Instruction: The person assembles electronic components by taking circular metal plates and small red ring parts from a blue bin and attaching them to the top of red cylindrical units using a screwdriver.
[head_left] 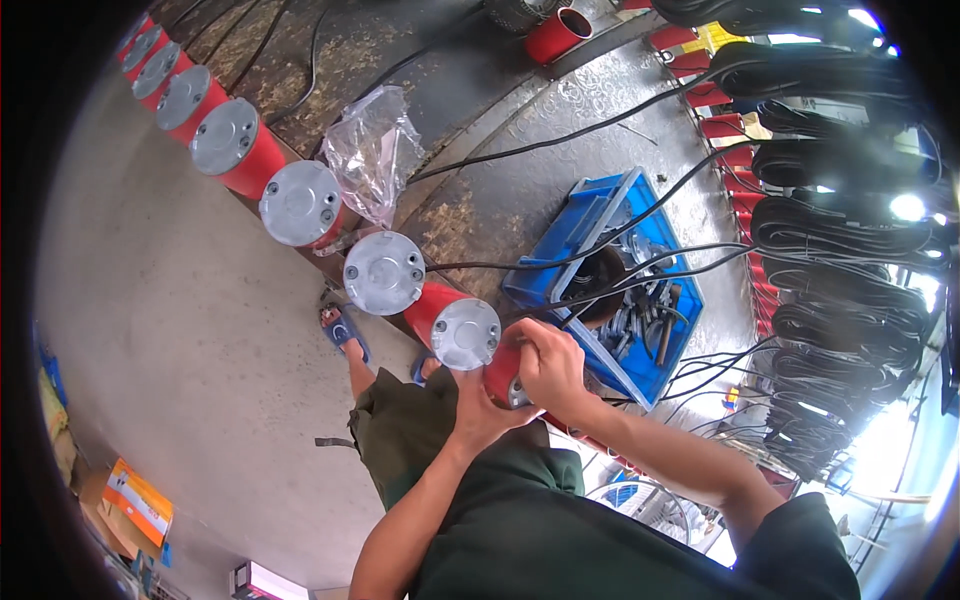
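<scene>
A red cylinder (500, 372) with a round grey end cap (465, 333) stands closest to me, at the near end of a row of like cylinders. My left hand (482, 412) cups it from below, fingers wrapped around its lower side. From the right, my right hand (550, 366) grips the same red body just behind the cap. A small grey fitting shows between the two hands. Another red cylinder with a grey cap (384, 272) stands right beside it on the left.
More grey-capped red cylinders (300, 203) run in a row toward the upper left. A clear plastic bag (372, 150) lies by them. A blue crate (655, 345) of metal parts sits to the right, crossed by black cables (600, 125). Black coiled hoses (850, 230) hang at right. An orange box (140, 500) lies on the concrete floor.
</scene>
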